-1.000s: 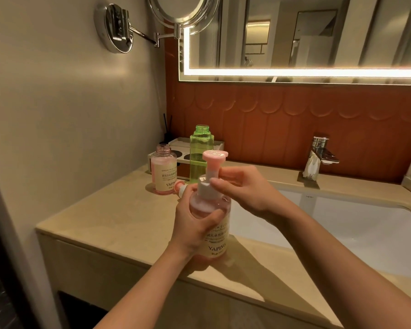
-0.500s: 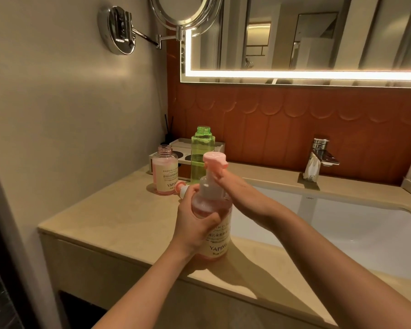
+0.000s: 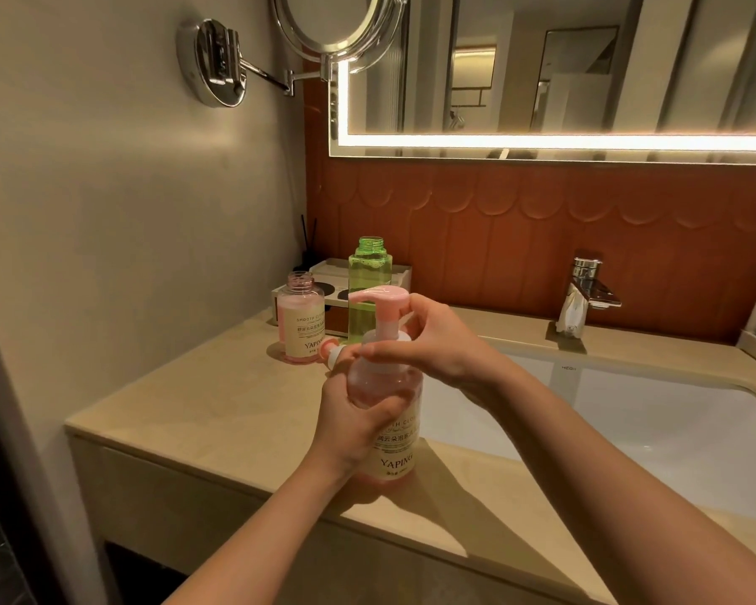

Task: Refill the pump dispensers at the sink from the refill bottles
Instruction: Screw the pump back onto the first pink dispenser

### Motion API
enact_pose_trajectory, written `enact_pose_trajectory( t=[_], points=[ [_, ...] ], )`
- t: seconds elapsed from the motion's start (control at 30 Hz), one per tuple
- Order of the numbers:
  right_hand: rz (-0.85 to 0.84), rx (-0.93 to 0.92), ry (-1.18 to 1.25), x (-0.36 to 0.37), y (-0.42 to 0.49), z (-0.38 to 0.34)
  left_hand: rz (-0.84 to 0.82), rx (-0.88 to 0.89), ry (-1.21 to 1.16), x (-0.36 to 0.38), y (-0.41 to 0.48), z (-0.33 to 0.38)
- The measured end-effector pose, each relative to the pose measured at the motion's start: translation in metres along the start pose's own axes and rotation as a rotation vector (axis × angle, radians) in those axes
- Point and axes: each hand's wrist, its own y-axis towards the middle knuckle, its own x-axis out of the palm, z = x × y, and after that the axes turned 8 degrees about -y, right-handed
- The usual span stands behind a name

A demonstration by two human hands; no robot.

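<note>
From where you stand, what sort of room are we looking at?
Probably a hotel bathroom, at the vanity. There is a white sink with a chrome tap, a backlit wall mirror with a swing-arm mirror beside it, and a pink pump dispenser at the stone counter.

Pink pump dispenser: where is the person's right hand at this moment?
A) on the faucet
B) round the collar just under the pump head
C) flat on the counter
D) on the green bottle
B: the right hand curls round the collar of the pink pump dispenser, just below its pump head, while the left hand grips the bottle's body.
</note>
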Motion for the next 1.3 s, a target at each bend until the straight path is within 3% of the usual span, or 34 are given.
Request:
enact_pose_trajectory(
  t=[0.17,0.3,0.5,0.8,1.3],
  points=[
    [-0.16,-0.095,0.061,0.005,-0.001,0.005,-0.04,0.017,0.002,-0.005,0.001,-0.001],
    [-0.382,-0.086,0.136,-0.006,0.002,0.01,-0.095,-0.002,0.013,-0.006,0.003,0.002],
    [-0.526,-0.076,0.204,-0.015,0.013,0.015,-0.255,-0.147,-0.063,-0.013,0.006,0.006],
    [-0.196,-0.188,0.102,0.001,-0.001,0.02,-0.342,-0.285,-0.067,-0.022,0.01,0.013],
    [-0.059,-0.174,-0.047,0.019,-0.026,0.002,-0.037,-0.178,0.048,-0.006,-0.016,0.022]
  ],
)
